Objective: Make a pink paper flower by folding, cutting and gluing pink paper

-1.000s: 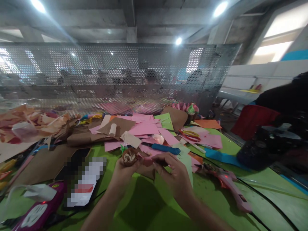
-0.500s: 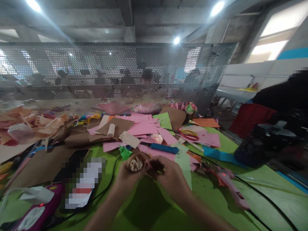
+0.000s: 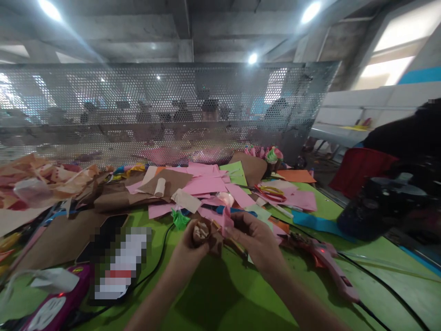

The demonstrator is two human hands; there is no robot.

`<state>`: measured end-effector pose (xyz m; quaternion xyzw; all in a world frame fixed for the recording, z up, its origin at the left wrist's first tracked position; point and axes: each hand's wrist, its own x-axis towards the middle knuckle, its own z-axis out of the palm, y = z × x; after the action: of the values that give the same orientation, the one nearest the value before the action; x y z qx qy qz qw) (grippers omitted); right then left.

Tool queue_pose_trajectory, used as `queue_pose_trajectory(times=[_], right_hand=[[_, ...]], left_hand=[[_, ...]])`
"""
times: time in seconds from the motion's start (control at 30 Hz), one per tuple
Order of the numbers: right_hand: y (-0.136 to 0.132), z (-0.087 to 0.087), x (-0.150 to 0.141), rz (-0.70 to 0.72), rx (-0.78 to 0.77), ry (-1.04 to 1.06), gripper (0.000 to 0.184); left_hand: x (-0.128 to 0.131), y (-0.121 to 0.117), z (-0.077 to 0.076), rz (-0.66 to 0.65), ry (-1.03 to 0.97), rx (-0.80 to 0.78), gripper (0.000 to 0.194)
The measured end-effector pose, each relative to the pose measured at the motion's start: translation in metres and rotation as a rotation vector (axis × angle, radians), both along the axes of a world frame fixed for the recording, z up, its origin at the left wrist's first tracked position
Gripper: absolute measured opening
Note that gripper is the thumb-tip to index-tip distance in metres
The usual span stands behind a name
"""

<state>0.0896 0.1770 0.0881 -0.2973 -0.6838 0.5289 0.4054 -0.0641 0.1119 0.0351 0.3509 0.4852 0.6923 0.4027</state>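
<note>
My left hand (image 3: 191,246) is closed around a small brown paper cone (image 3: 203,232) stuffed with pale crumpled paper, holding it upright above the green table (image 3: 213,299). My right hand (image 3: 257,239) is beside it, fingers pinching a small pink paper piece (image 3: 227,219) against the cone's right rim. Both hands meet at the centre of the view, just in front of the heap of coloured paper.
Pink, brown and green paper sheets (image 3: 206,184) cover the table's back half. A pink glue gun (image 3: 327,262) with a black cord lies right of my hands. Scissors (image 3: 270,192) rest on pink paper. A pixelated object (image 3: 117,262) lies at left. A perforated metal screen (image 3: 165,110) stands behind.
Both hands rose slightly with the cone. The right hand shifted from wrapping the cone's side to pinching a pink piece at its rim, which now stands up.
</note>
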Motion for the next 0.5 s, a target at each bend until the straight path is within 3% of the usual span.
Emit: queue_pose_trajectory(times=[0.17, 0.3, 0.5], right_hand=[[-0.007, 0.003, -0.001, 0.059, -0.146, 0.211, 0.024], [-0.011, -0.001, -0.002, 0.003, -0.100, 0.102, 0.023], [-0.016, 0.000, -0.006, -0.064, -0.016, 0.031, 0.022]], left_hand=[[0.007, -0.003, 0.001, -0.120, 0.247, 0.073, 0.026], [0.011, -0.008, 0.008, -0.194, 0.358, 0.101, 0.023], [0.016, -0.012, 0.014, -0.158, 0.481, 0.098, 0.026]])
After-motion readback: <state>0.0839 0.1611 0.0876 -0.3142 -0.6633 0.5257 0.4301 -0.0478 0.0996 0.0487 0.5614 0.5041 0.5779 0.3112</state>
